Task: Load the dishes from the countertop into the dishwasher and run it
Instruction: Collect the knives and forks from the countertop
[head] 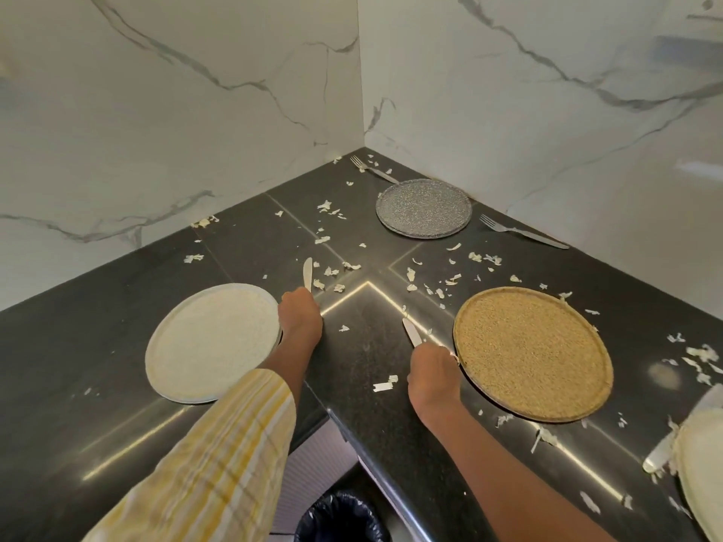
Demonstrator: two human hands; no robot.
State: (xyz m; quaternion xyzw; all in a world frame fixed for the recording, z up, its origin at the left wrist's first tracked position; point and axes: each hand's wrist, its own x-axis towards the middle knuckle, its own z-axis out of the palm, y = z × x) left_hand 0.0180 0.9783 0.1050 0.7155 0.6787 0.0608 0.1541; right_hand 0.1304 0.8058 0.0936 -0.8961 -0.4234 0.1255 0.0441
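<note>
My left hand (300, 320) is closed on the handle of a butter knife (308, 272) beside a white plate (211, 344) on the black countertop (117, 307). My right hand (432, 375) grips a second knife (411, 331) at the left rim of a tan speckled plate (533, 353). A grey speckled plate (423, 208) lies in the far corner, with one fork (371, 170) behind it and another fork (522, 231) to its right. At the right edge sits a cream plate (700, 463) with a third knife (665, 447) against it.
Pale food scraps (450, 281) are scattered over the counter. Marble walls (176, 111) meet in the corner behind. A bin with a black liner (342, 518) stands on the floor below the counter's inner corner.
</note>
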